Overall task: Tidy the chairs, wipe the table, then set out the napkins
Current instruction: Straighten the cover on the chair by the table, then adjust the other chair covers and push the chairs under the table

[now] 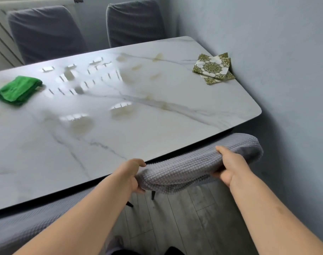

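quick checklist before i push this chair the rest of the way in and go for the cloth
1. Left hand gripping the chair back: ok.
2. Right hand gripping the same chair back: ok.
3. Chair back against the table edge: ok, top sits at the near edge.
4. Chair legs and floor under the table free: cannot tell, mostly hidden.
5. Green cloth on the table, ready for wiping: ok, far left.
6. Napkins out of the wiping path: not ok, stacked on the far right corner.
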`<state>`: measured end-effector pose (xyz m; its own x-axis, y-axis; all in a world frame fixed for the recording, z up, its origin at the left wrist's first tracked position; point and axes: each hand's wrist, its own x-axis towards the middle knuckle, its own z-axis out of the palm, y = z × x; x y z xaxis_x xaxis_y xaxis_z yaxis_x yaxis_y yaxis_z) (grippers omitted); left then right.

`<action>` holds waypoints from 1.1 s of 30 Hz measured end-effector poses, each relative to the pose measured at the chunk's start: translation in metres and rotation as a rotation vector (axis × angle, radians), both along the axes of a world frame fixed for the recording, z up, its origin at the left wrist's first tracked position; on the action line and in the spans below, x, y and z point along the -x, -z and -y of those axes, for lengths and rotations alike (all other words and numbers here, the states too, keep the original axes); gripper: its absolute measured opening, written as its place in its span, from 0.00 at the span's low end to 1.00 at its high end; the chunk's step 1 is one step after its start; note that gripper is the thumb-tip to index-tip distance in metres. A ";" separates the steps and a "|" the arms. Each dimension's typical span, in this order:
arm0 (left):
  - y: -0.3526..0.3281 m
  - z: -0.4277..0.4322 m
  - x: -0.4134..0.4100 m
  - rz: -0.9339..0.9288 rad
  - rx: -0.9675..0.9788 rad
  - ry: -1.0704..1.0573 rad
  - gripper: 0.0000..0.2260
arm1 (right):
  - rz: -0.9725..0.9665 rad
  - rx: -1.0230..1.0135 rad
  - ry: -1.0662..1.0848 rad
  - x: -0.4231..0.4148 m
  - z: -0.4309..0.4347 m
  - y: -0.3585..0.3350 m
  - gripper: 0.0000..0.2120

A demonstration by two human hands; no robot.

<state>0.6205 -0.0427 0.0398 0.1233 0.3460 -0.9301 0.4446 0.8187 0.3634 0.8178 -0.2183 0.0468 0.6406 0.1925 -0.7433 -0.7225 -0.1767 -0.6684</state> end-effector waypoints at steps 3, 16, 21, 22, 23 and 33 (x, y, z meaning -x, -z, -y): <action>-0.007 -0.007 0.001 0.003 -0.003 0.101 0.32 | 0.134 0.093 -0.053 0.013 -0.005 -0.025 0.23; -0.050 -0.040 0.044 0.204 -0.286 0.178 0.12 | 0.899 0.285 -0.810 0.092 -0.074 -0.066 0.26; -0.057 -0.086 0.076 0.190 -0.369 0.130 0.05 | 0.888 0.310 -0.948 0.113 -0.130 -0.053 0.25; -0.054 -0.098 0.082 0.188 -0.378 0.125 0.08 | 0.886 0.312 -0.970 0.117 -0.143 -0.051 0.25; -0.053 -0.110 0.088 0.180 -0.387 0.123 0.11 | 0.887 0.316 -0.992 0.122 -0.155 -0.049 0.25; -0.016 -0.297 0.165 -0.018 -0.710 0.099 0.28 | 0.909 0.361 -1.318 0.187 -0.339 -0.007 0.24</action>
